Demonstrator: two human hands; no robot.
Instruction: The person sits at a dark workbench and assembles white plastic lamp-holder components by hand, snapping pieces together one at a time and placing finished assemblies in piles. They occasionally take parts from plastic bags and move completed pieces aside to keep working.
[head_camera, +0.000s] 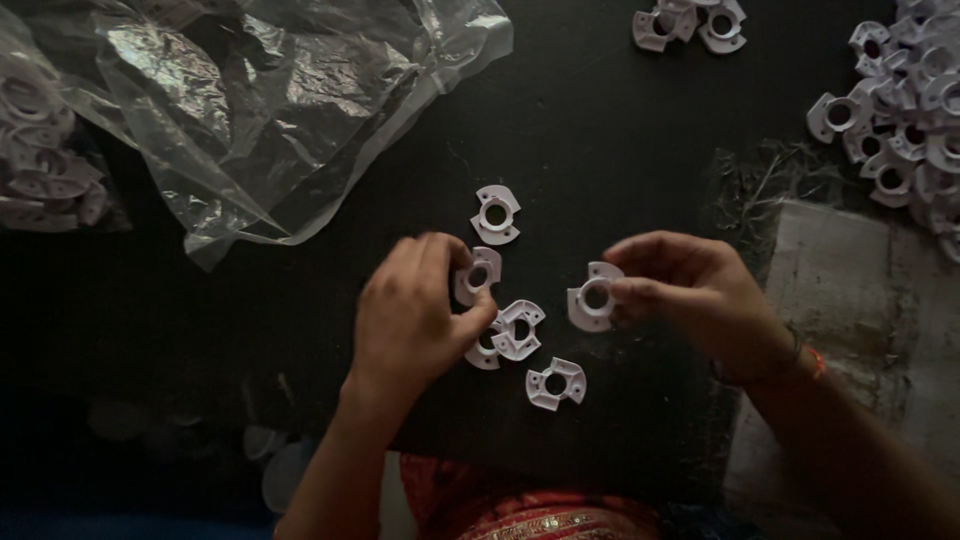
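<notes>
My left hand (415, 305) pinches a small white plastic ring part (477, 274) between thumb and fingers, just above a dark table (580, 130). In my right hand (685, 290) the fingertips grip another white ring part (592, 298) of the same shape. Between and below the hands three more white ring parts lie loose: one (517, 330) overlapping another (484, 350), and one (556, 384) nearer to me. A further ring part (496, 214) rests on the table just beyond my left hand.
A crumpled clear plastic bag (270, 110) covers the far left of the table. A heap of white ring parts (905, 130) lies at the far right, a smaller cluster (690, 25) at the top. A bagged pile of parts (45, 170) sits far left. A grey slab (850, 300) lies under my right forearm.
</notes>
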